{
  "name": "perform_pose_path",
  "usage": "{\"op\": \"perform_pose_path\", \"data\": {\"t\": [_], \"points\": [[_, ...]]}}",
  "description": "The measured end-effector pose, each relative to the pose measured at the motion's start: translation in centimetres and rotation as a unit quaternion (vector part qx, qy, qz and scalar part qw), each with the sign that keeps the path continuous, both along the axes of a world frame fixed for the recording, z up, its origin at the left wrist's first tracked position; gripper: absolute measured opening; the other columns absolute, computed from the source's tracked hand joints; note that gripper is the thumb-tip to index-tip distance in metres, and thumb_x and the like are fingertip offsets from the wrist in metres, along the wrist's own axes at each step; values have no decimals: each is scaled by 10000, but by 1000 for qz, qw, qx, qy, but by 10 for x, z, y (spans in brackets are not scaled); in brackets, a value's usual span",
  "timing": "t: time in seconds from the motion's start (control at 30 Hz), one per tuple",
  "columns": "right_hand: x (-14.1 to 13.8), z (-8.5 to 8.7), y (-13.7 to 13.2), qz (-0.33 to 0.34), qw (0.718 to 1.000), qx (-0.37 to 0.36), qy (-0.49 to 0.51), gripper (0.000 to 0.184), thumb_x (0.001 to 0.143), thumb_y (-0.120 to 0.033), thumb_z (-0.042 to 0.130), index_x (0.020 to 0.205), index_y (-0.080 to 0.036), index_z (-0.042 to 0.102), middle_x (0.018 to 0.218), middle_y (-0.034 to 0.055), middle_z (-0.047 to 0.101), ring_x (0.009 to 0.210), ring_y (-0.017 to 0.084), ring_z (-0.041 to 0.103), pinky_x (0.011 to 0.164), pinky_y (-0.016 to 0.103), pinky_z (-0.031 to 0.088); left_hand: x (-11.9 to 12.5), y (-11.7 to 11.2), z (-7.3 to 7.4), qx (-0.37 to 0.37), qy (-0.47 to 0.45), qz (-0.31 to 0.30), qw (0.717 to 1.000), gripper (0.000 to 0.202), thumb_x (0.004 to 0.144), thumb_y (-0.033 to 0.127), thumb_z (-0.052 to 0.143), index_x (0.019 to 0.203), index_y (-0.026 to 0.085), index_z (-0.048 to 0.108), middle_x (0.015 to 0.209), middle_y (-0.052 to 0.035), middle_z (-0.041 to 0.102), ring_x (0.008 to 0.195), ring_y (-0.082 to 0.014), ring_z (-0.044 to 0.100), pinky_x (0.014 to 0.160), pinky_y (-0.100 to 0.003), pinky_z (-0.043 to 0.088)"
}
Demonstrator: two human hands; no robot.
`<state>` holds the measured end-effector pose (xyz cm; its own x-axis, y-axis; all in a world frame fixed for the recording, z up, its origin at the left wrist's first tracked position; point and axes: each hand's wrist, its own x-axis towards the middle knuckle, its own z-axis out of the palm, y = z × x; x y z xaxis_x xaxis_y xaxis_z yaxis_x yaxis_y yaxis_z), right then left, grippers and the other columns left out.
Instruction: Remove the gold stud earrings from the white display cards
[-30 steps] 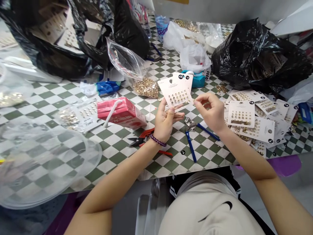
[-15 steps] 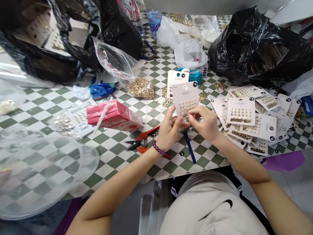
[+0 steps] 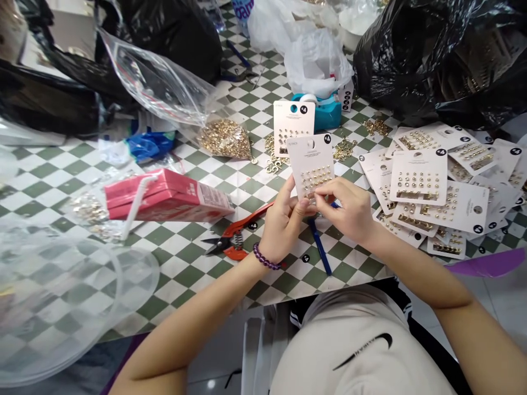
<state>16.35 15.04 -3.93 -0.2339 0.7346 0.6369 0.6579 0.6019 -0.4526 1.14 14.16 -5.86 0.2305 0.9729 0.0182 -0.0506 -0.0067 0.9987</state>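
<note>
Bright indoor lt, faint shadows, glare on black bag (image 3: 415,60), edges warped, held card (image 3: 309,164) sharp

Right of the pink carton (image 3: 164,203), I count 2 stud-earring cards (image 3: 309,164) held up, at least 10 more cards (image 3: 418,178) in an overlapping spread, 1 teal tape dispenser (image 3: 317,112), 1 blue-handled tool (image 3: 319,247) and 1 pair of red-handled snips (image 3: 233,238). Behind the carton lies 1 zip bag (image 3: 224,137) of gold studs; 1 white straw (image 3: 135,206) leans against the carton.

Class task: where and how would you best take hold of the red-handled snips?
Grip the snips' red handles from above, fingers around both, behind the spring: they lie flat, blades pointing left, so the handles are likely the safe part.
</note>
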Motion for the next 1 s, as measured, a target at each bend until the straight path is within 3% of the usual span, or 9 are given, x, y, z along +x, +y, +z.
{"op": "perform_pose_path", "data": {"t": [0.37,0.57,0.77,1.0], "points": [[-2,-2,-2,5,1000,15,25,115,865,-108,491,796,-163,565,736,40,646,708,115,587,655,230,489,-3,-1,3,156,174,48,971,526,940,360,467,1411,147,367,906,-59,714,751,-129,666,678,-216,533],[-3,-3,-2,3,999,31,9,98,859,-104,514,791,-154,565,735,44,643,695,115,583,641,230,500,-3,-1,0,147,184,47,971,524,942,344,462,1412,134,364,895,-58,710,727,-120,647,642,-206,502],[-3,-5,-2,1,1000,-18,22,120,871,-126,491,797,-157,579,735,40,646,701,118,599,647,241,511,-4,2,-2,152,190,49,969,503,947,337,450,1411,154,378,689,-15,660,587,-121,606,510,-205,433],[-4,-7,-2,10,999,-4,45,81,851,-82,539,809,-140,579,720,48,635,688,126,597,628,241,508,-4,3,-2,154,219,40,963,486,952,313,435,1408,154,381,588,30,566,501,-90,514,510,-178,409]]}}
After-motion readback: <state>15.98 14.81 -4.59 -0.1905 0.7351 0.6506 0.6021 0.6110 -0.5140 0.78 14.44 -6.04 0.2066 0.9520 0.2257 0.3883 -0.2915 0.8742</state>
